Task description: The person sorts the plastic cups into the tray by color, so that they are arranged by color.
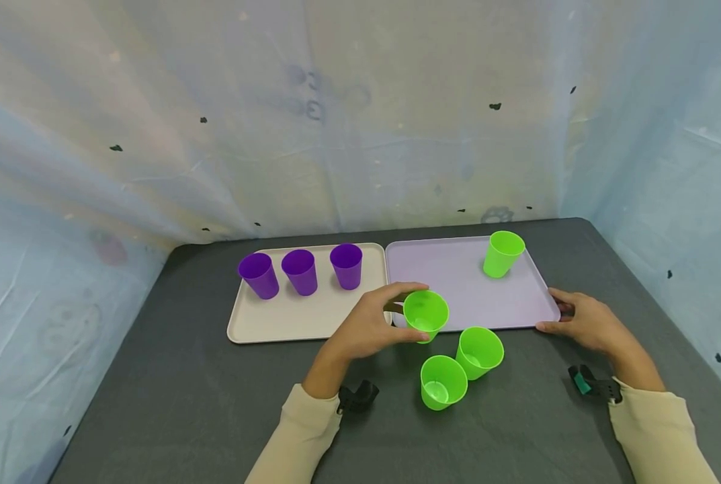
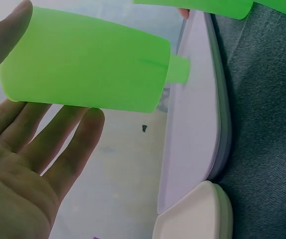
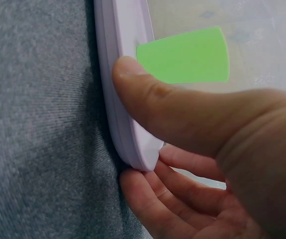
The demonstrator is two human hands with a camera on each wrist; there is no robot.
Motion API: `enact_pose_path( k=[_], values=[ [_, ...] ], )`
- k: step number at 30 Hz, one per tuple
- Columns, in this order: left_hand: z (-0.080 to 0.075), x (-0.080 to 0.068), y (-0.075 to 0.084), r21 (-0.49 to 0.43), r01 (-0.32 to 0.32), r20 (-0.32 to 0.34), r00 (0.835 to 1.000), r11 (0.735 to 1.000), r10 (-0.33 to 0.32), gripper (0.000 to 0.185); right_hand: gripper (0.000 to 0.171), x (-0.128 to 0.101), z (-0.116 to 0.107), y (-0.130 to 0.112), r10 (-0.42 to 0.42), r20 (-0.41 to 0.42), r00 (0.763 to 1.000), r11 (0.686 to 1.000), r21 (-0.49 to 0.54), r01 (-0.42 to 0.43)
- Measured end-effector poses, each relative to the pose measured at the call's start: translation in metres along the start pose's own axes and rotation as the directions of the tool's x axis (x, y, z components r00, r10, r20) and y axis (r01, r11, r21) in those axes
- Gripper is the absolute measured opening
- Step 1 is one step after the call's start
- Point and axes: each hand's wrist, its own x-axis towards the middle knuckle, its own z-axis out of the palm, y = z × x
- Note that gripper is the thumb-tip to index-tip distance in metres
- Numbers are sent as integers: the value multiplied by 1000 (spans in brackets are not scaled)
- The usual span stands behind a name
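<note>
Cream fabric lies nearest: the left sleeve (image 1: pixel 302 430) comes in at bottom centre of the head view and the right sleeve (image 1: pixel 659 427) at bottom right, with a dark wrist mount (image 1: pixel 358 396) and a second wrist mount (image 1: pixel 599 386) just beyond their cuffs. Dark grey worktop (image 1: pixel 215 417) spreads under everything. Right of bottom centre, the nearest green cup (image 1: pixel 443 384) stands upright on it, and just beside it, up and to the right, stands another green cup (image 1: pixel 480 355).

Farther up, near centre, the left hand (image 1: pixel 372 323) is parted to a cup's width, thumb on one side and fingertips on the other, holding the gripped green cup (image 1: pixel 425 319) mouth up by the near edge of the lilac tray (image 1: pixel 445 269). At right, the right hand (image 1: pixel 586 321) pinches that tray's near right corner, thumb along its edge, fingers curled at its end.

Left of centre lies the cream tray (image 1: pixel 306 323), carrying the left purple cup (image 1: pixel 260 279), middle purple cup (image 1: pixel 301 274) and right purple cup (image 1: pixel 347 269) in a row. On the lilac tray's upper right stands the far green cup (image 1: pixel 502 255). Pale, dark-flecked sheeting (image 1: pixel 360 148) fills the top.
</note>
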Motion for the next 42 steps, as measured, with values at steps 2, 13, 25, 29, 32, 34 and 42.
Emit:
enact_pose_path(
  k=[2,13,25,29,32,34,42],
  values=[
    [-1,0,1,-1,-3,-5,1000,1000,3,69,102,0,0,0,-1,2,1000,1000,0,1],
    [-3,-1,4,-4,-9,-15,1000,1000,9,69,100,0,0,0,-3,1,1000,1000,-7,3],
    [1,0,3,-22,5,-19,1000,1000,-5,69,102,-1,0,0,11,3,1000,1000,-3,-11],
    [5,1,1,-30,22,-10,1000,999,-22,69,102,0,2,1,10,3,1000,1000,-8,-10],
    [7,1,0,-30,30,-9,999,999,-30,69,102,0,2,3,7,4,1000,1000,-9,-7],
    [7,2,0,-26,34,-16,999,999,-34,69,102,0,2,3,5,3,1000,1000,-8,-5],
    [10,10,-4,-15,80,-55,995,997,-81,69,101,0,1,1,10,8,1000,1000,10,-10]
  ],
)
